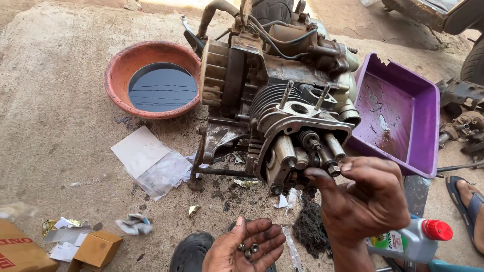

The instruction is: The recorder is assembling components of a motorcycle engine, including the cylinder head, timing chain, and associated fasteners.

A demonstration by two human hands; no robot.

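Metal bits in cupped left hand

L hand palm up, cupped; R hand raised, fingertips pinched, greasy.

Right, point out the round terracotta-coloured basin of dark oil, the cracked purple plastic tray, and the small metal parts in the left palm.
Round terracotta-coloured basin [119, 75]: head view, on its left rim.
Cracked purple plastic tray [403, 113]: head view, on its bare floor.
Small metal parts [248, 248]: head view, on the pieces lying in the left hand [247, 249].
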